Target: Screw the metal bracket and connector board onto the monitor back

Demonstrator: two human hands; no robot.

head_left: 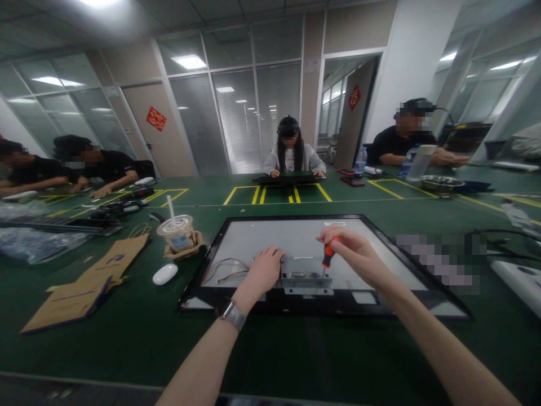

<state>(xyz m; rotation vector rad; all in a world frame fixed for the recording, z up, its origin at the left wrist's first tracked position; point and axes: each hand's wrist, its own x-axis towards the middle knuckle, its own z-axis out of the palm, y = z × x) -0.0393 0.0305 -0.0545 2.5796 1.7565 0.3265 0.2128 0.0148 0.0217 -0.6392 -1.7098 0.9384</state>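
Observation:
A flat display panel (253, 234) with a black frame lies back side up in front of me. On its near middle part is a metal bracket (308, 286) with a row of connector ports. My right hand (353, 248) grips a screwdriver (328, 254) with an orange and black handle, its tip pointing down at the bracket's right part. At the bracket's left end, my left hand (267, 269) has its fingers curled against the metal; the fingertips are partly hidden. Loose thin wires (230, 270) lie on the panel left of that hand.
Left of the panel are a drink cup (176, 231) with a straw, a white mouse (164, 274) and a paper bag (91, 279). A white power strip (519, 287) lies at the right. Across the green table (203, 194), a person (291, 152) works; others sit at both sides.

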